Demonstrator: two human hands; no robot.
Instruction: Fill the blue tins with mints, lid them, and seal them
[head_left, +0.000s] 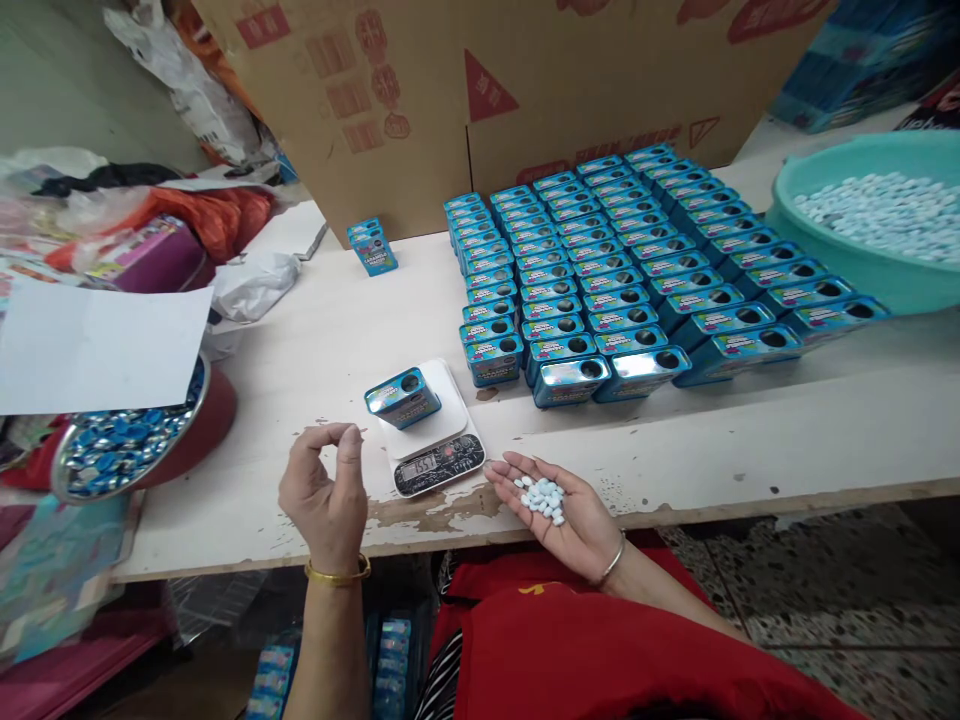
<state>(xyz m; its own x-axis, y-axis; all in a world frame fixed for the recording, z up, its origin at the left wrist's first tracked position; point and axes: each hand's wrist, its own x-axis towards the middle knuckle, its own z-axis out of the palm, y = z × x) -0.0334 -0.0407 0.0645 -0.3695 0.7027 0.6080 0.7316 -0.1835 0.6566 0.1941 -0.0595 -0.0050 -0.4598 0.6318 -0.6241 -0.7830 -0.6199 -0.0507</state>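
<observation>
A small blue tin [403,398] with a round hole in its top stands on the white kitchen scale [442,412]. The scale's display is lit with digits. Left of the tin, my left hand [326,490] is raised with thumb and index fingertip pinched together; anything between them is too small to make out. My right hand [577,520] lies palm up at the table's front edge, just right of the scale. In its cupped palm rests a heap of pale blue and white candies [543,498].
Rows of blue tins [592,280], holes upward, fill the table's right half. A turquoise basin [862,255] of candies stands far right. On the left, a red bowl [217,410] of blue lids is partly covered by white paper [97,345]. A large cardboard box [420,130] stands behind.
</observation>
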